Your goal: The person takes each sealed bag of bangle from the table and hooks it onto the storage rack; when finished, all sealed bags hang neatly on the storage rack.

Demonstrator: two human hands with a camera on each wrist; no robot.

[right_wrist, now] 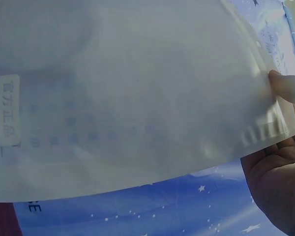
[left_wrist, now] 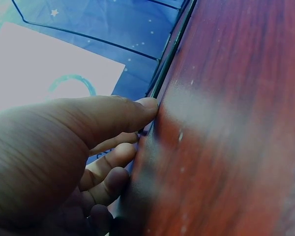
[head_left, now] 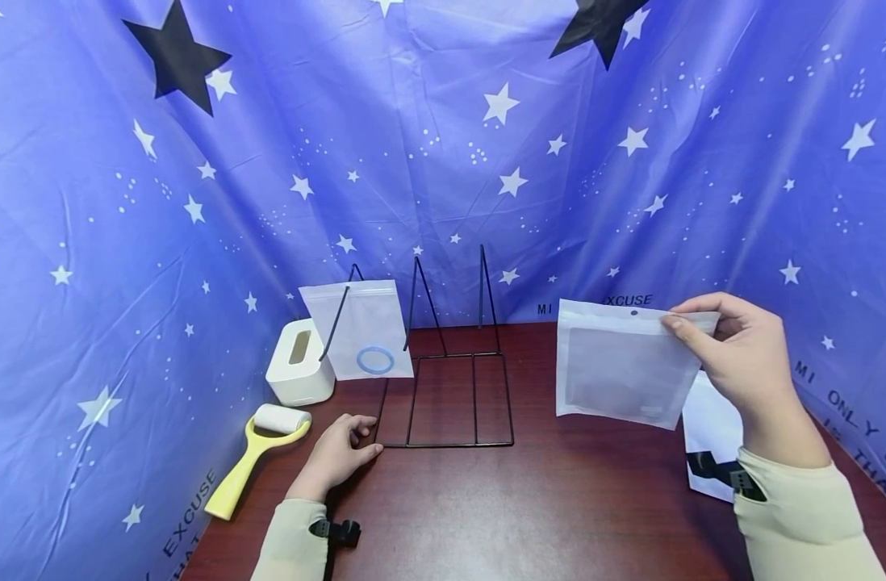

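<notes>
My right hand pinches the upper right corner of a frosted white zip bag, thumb in front, and holds it up above the table. Printed marks and a label show through the bag in the right wrist view. A black wire rack with upright triangular dividers stands on the table. Its front left corner is pinched by my left hand, with the thumb on the wire. Another white bag, bearing a light blue ring, stands at the rack's leftmost divider.
Left of the rack are a white tissue box and a yellow-handled lint roller. More white bags lie partly hidden under my right forearm. A blue starry curtain surrounds the dark red wooden table.
</notes>
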